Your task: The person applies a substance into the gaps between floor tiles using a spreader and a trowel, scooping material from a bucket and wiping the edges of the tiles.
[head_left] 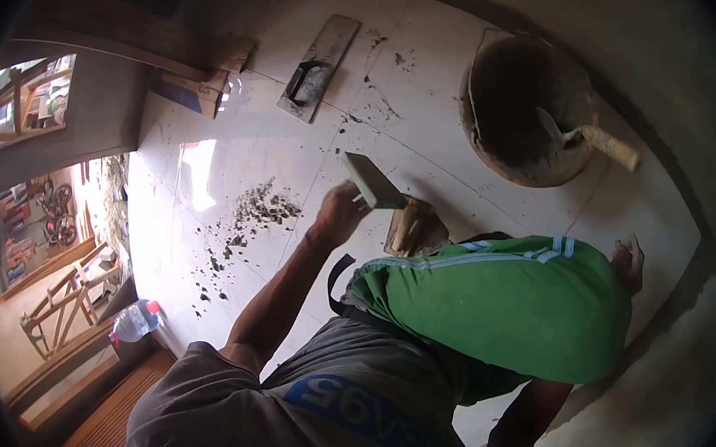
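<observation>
My left hand [340, 215] is closed round the grip of a flat grey plastering float [374, 182], its plate tilted above the tiled floor. Just beyond it, by my knee, lies a worn yellowish-brown wooden piece [409, 227] with a dark flat part; its kind is unclear. My right hand [628, 263] shows beyond the green-clad knee, fingers apart and nothing visible in them; its palm is partly hidden. At the far right stands a mortar-stained bucket [480, 136]. A trowel [610, 148] with a pale handle leans in it, handle over the rim.
A long float [320, 65] lies on the far floor. Dark mortar crumbs [260, 210] are scattered left of my arm. A wall borders the right side. At the left are a plank [207, 93], a clear plastic bottle [136, 321] and an opening with wooden frames [66, 299].
</observation>
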The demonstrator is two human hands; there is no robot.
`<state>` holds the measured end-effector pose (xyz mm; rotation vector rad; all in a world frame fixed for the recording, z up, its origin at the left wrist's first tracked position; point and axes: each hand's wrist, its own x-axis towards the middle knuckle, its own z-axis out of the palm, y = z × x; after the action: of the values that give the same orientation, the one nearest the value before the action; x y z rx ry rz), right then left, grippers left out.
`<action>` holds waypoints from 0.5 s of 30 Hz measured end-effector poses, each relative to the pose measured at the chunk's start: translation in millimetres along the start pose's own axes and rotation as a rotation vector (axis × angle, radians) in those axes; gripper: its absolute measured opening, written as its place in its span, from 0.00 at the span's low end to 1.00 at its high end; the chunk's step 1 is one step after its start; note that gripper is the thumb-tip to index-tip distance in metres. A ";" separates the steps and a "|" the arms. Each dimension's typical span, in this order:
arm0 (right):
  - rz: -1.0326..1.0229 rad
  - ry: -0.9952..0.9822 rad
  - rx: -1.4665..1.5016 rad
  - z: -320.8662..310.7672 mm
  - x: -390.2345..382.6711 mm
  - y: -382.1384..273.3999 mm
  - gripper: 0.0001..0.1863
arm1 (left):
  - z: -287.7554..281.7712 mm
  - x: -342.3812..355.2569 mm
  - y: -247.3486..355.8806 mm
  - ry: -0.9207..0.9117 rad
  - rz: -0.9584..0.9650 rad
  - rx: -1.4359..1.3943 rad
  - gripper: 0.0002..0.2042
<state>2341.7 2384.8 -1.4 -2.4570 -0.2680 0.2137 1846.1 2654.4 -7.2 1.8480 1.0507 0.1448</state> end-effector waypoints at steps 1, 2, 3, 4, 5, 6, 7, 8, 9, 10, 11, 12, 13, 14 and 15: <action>-0.062 -0.052 0.129 12.6 7.8 11.9 0.16 | 4.9 3.9 0.9 -0.068 0.006 -0.031 0.18; -0.121 -0.100 0.252 16.9 14.9 19.7 0.17 | 14.0 9.3 -6.8 -0.069 0.018 -0.037 0.18; -0.110 -0.114 0.247 26.7 6.1 11.1 0.17 | 23.6 3.2 -17.9 0.019 -0.064 -0.297 0.15; -0.115 -0.139 0.280 40.7 -6.3 3.5 0.17 | 26.6 -3.5 -29.4 0.046 -0.142 -0.503 0.16; -0.120 -0.158 0.294 41.3 -13.9 3.6 0.18 | 26.9 -6.2 -26.1 0.014 -0.201 -0.641 0.17; -0.125 -0.167 0.262 38.6 -16.0 14.8 0.18 | 23.6 -7.8 -27.0 -0.017 -0.194 -0.635 0.18; 0.007 -0.278 0.261 37.9 -19.1 29.2 0.18 | 20.6 -11.7 -26.4 -0.055 -0.149 -0.492 0.18; 0.086 -0.322 0.257 36.9 -21.1 46.1 0.18 | 21.3 -6.8 -16.3 -0.095 -0.058 -0.219 0.17; 0.166 -0.365 0.261 36.8 -23.6 57.2 0.19 | 19.0 -1.2 -3.0 -0.107 0.040 0.062 0.17; 0.192 -0.543 0.352 42.3 -27.6 68.2 0.18 | 21.3 2.5 4.7 -0.104 0.123 0.129 0.15; 0.218 -0.727 0.447 52.3 -35.2 71.9 0.18 | 22.0 3.4 11.7 -0.098 0.201 0.198 0.14; 0.245 -0.905 0.543 61.8 -43.7 73.3 0.18 | 23.2 4.6 20.7 -0.112 0.200 0.193 0.14; 0.268 -1.078 0.641 70.9 -51.3 71.8 0.18 | 25.5 7.0 29.5 -0.175 0.150 0.222 0.16; 0.287 -1.253 0.747 80.7 -60.8 64.1 0.18 | 26.6 8.7 34.9 -0.237 0.101 0.257 0.18; 0.153 -1.257 0.601 89.0 -70.4 56.2 0.17 | 34.1 10.5 33.2 -0.247 0.107 0.257 0.18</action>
<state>2262.0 2377.0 -99.5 -1.4550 -0.4391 1.6253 1889.8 2633.3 -2.4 2.0921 0.8281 -0.1597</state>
